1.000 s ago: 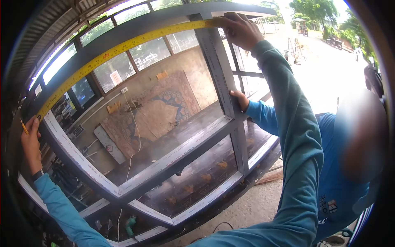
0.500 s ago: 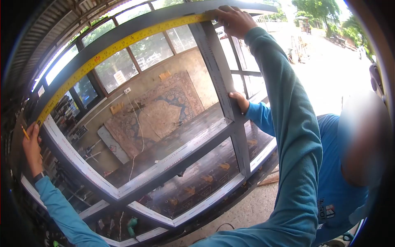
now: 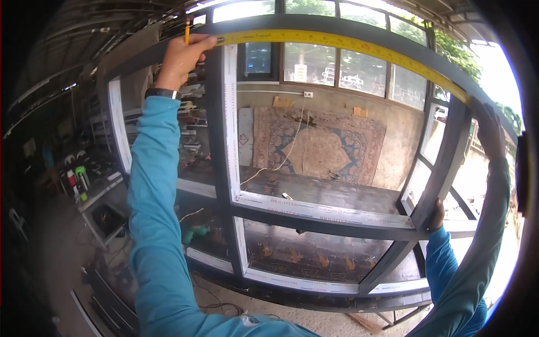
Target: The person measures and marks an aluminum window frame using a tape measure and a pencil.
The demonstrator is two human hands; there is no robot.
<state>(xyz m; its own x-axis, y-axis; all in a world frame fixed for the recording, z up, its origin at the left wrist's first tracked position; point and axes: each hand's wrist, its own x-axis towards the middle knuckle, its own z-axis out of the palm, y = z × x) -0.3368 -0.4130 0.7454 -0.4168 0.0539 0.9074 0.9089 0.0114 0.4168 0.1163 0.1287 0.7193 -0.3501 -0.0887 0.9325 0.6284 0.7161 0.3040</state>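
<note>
A yellow measuring tape [image 3: 337, 43] is stretched along the top bar of a dark metal frame [image 3: 222, 140]. At the upper left, my left hand [image 3: 182, 60] pinches the tape's end against the bar, and a yellow pencil [image 3: 187, 31] sticks up from its fingers. At the upper right, my right hand [image 3: 489, 128] is closed at the other end of the tape, over the frame's corner; its fingers are dark and partly hidden. White protective strips with red print line the frame's inner edges.
A co-worker's hand [image 3: 436, 215] grips the frame's right upright, below my right arm. Behind the frame, a patterned rug [image 3: 320, 146] hangs against the wall. A small worktable [image 3: 104, 194] with bottles stands at the left. Cables lie on the floor.
The view has swung left and levelled. The frame and tape now run across the middle and right, with both my hands still at the tape's ends. The co-worker's head has left the view.
</note>
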